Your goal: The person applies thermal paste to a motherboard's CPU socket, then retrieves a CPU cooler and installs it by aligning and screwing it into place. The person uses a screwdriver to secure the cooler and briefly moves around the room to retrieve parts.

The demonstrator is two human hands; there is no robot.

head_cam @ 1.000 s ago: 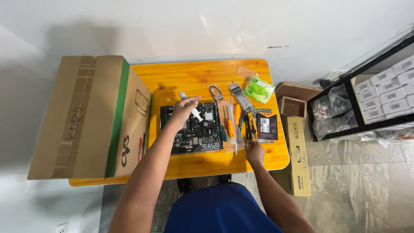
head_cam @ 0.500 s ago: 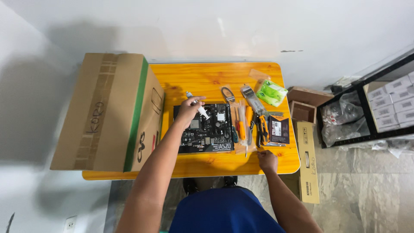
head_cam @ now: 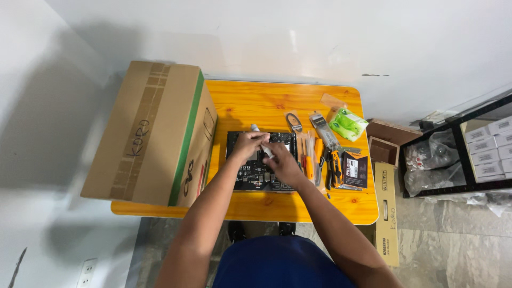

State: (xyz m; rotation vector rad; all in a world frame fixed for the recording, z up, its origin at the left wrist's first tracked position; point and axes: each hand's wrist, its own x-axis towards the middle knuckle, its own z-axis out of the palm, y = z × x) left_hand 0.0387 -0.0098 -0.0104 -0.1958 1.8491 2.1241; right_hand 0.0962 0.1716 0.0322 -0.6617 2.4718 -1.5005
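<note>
Both hands over board (head_cam: 260,169) on tabletop (head_cam: 266,104). Left hand (head_cam: 248,145) closed on syringe (head_cam: 261,143); right hand (head_cam: 282,164) pinches its near end. Judgement: keep syringe steady, press gently, arms clear of tools (head_cam: 320,152) at right.

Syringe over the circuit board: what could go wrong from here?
Both hands, left hand and right hand, work the small syringe directly above the circuit board, so its contents could land where they should not. The screwdrivers and pliers lie close by the right forearm; a sweep might knock them.
</note>
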